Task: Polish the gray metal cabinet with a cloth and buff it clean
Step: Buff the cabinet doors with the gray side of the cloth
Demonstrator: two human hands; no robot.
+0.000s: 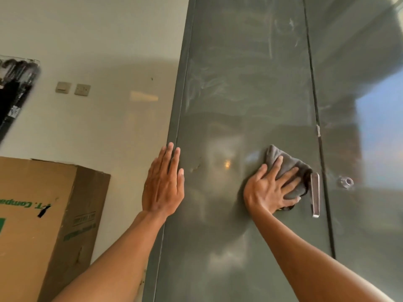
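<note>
**On gray metal cabinet (239, 83): both hands flat**

Right hand (270, 189) presses crumpled gray cloth (291, 162) onto the left door, fingers spread straight, none curled round it, just left of the chrome bar handle (315, 195). Left hand (163, 185) lies flat on the door's left edge, fingers straight, holding nothing.

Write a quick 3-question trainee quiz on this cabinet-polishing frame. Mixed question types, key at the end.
1. True or false: the left hand holds the cloth.
2. Relative to the door handle, the cloth sits: A) just left of it, B) right of it, C) directly below it.
3. Fill in: the left hand rests flat on the cabinet's ___ edge.

Key: 1 false, the right hand presses it to the door; 2 A; 3 left.
</note>
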